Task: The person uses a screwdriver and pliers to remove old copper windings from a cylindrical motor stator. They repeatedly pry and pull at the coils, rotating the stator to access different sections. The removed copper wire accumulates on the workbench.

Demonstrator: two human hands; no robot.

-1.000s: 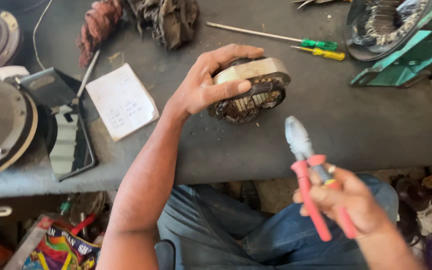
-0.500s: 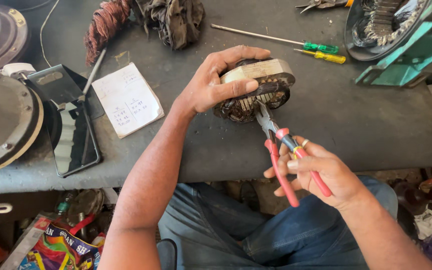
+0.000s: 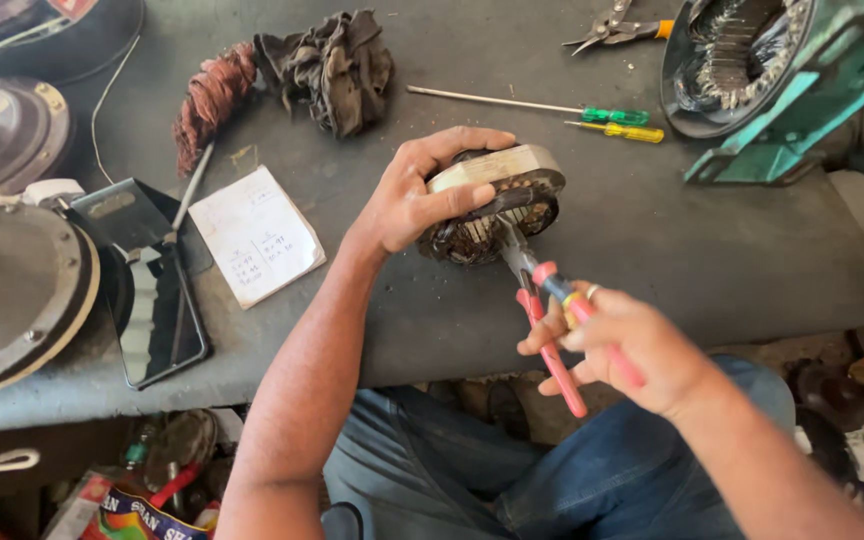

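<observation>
My left hand (image 3: 414, 195) grips a round motor stator (image 3: 497, 200) with dark copper windings and a pale metal rim, holding it tilted on the grey workbench (image 3: 572, 290). My right hand (image 3: 620, 345) holds red-handled pliers (image 3: 542, 310). The pliers' metal jaws reach up into the windings on the stator's underside, near the bench's front edge.
A white notepad (image 3: 255, 235) and a dark phone (image 3: 157, 310) lie at left beside round metal motor covers (image 3: 12, 290). A dirty rag (image 3: 332, 65), a copper wire bundle (image 3: 210, 100), two screwdrivers (image 3: 602, 120), snips (image 3: 612, 25) and a green-framed stator (image 3: 752, 70) sit at the back.
My right hand rose from my lap with the pliers and brought their jaws into the stator's windings. My left hand kept hold of the stator.
</observation>
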